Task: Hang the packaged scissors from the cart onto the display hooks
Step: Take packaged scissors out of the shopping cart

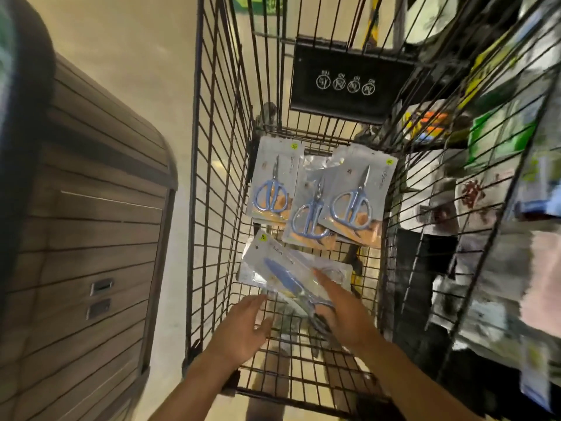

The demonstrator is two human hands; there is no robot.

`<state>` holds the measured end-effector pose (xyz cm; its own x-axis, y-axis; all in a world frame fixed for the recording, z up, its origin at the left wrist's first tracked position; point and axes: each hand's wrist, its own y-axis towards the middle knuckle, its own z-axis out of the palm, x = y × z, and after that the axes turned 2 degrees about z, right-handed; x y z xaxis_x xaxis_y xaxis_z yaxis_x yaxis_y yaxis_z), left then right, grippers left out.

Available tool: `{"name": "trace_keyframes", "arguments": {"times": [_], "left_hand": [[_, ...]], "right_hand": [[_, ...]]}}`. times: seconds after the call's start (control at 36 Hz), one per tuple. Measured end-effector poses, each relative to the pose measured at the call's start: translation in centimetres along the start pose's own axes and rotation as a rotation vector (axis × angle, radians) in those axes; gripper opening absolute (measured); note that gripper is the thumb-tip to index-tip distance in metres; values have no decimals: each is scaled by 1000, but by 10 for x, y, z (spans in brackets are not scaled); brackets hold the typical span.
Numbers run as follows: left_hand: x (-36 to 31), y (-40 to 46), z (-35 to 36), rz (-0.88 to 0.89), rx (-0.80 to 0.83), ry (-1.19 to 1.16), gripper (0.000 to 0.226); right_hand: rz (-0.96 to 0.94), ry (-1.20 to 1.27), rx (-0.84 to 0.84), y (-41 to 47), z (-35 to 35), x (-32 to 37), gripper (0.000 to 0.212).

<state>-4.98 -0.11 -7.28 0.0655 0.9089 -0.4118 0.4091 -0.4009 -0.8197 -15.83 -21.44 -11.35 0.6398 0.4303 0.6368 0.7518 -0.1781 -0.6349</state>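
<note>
I look down into a black wire cart (212, 177). Three packs of blue-handled scissors (352, 202) lie flat on its floor, overlapping one another. Nearer to me, a further scissors pack (273, 262) is tilted and blurred. My right hand (343, 311) holds that pack by its near end, one finger stretched along the top. Just left of it my left hand (246, 323) hovers open, fingers spread, close to the pack's lower edge. No display hooks are clearly visible.
A brown ribbed bin or case (91, 238) stands on the floor left of the cart. Blurred shelves of packaged goods (491, 208) fill the right side. A black child-seat flap (349, 83) hangs at the cart's far end.
</note>
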Motion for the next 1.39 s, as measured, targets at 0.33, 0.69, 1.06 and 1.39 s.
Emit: {"name": "trace_keyframes", "arguments": {"times": [0.33, 0.69, 1.06, 1.39], "left_hand": [[-64, -66, -48, 161, -189, -482, 72], [-100, -101, -58, 200, -332, -1002, 92], [-86, -93, -54, 179, -353, -972, 97], [-62, -39, -40, 283, -510, -885, 94]], "right_hand": [[37, 492, -28, -72, -63, 86, 65], [24, 692, -17, -107, -69, 123, 81], [26, 573, 150, -96, -56, 98, 84], [148, 62, -43, -4, -10, -13, 59]]}}
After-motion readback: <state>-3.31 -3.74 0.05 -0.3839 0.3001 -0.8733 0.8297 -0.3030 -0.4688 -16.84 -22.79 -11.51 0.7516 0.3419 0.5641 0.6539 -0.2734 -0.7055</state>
